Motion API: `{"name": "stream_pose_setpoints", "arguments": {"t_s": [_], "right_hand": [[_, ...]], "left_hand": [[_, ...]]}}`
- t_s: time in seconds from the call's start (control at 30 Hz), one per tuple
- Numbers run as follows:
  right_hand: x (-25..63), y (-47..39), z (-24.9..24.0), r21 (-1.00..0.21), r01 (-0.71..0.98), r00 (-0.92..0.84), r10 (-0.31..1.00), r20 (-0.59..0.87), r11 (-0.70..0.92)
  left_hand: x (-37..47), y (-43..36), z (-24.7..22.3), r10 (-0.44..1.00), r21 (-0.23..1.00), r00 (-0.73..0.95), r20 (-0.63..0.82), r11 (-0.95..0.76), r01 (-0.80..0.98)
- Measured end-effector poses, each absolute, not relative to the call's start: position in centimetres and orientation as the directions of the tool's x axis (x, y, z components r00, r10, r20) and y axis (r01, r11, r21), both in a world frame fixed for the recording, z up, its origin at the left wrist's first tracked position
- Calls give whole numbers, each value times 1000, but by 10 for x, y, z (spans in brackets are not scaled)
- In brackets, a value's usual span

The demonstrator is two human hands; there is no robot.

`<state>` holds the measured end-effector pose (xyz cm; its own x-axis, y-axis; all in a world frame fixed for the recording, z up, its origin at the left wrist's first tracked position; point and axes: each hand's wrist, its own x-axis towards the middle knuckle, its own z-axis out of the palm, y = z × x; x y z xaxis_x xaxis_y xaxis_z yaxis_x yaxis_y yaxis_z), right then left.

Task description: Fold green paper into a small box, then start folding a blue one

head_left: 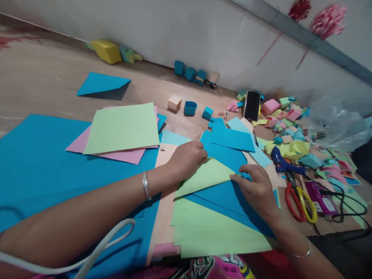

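Observation:
A light green sheet of paper, folded to a triangle, lies between my two hands over blue paper. My left hand is closed, its curled fingers on the sheet's upper left edge. At the triangle's right corner, the thumb and fingers of my right hand pinch the paper. More light green sheets lie just below, close to my body. Beyond the hands rests a smaller blue piece of paper.
At left, green and pink sheets are stacked on a large blue sheet. On the right lie scissors, a blue glue gun, a purple box with black cable, and a phone. Small paper boxes stand farther back.

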<state>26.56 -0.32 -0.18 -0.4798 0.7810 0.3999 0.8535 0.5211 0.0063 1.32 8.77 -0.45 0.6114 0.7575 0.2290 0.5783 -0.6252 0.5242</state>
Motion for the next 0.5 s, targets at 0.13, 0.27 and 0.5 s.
{"name": "stream_pose_setpoints", "arguments": {"t_s": [0.13,0.27,0.5], "right_hand": [[267,-4,1,90,799,-570,703,424,594],[272,-6,0,110,742,-645,660,384,661],[279,-10,-5,115,719,-671,643,369,685]], "left_hand": [[12,93,-4,752,516,620,224,-632,579],[11,93,-6,775,525,590,226,-607,596],[20,91,-5,669,321,684,292,-742,588]]}}
